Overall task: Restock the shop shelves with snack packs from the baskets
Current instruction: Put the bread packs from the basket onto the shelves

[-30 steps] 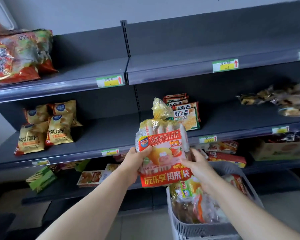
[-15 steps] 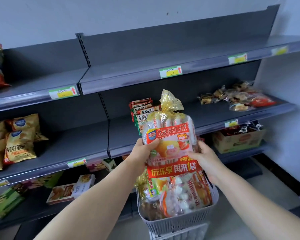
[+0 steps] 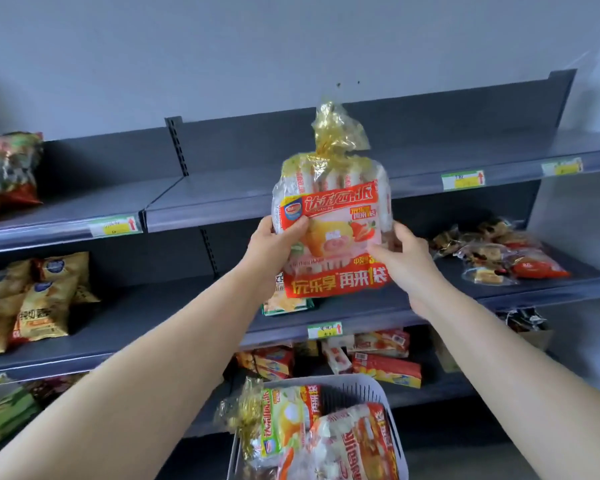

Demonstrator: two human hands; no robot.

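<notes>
1. Head view, hands: the left hand (image 3: 274, 244) grips the left edge of a snack pack (image 3: 333, 233), thumb across the front label and fingers behind. The right hand (image 3: 409, 258) holds the pack's right edge with its fingers curled against the side.
2. The snack pack is upright in the air between the two hands, gold-tied top upward. It is in front of the lip of the top shelf (image 3: 222, 199) and above the middle shelf (image 3: 146, 320).
3. Containers: a pale grey basket (image 3: 347, 393) sits low at bottom centre, between the forearms. A green-labelled pack (image 3: 284, 420) lies in it on the left and a red-labelled pack (image 3: 357, 441) on the right, both tilted. What lies under them is hidden.
4. A cardboard box (image 3: 534, 337) stands at the right end of the lower shelf (image 3: 440, 389), with dark wrappers showing at its top.
5. Edges and room: the top shelf is bare behind the held pack, with bags (image 3: 7, 171) at its far left. A price tag (image 3: 463, 180) sits on its front lip, right of the pack.
6. The middle shelf carries gold bags (image 3: 45, 299) on the left and loose wrapped snacks (image 3: 499, 258) on the right. A flat pack (image 3: 284, 301) lies just beyond the left wrist, and the stretch between it and the gold bags is bare.
7. Red boxes (image 3: 385, 367) lie on the lower shelf, behind the basket.
</notes>
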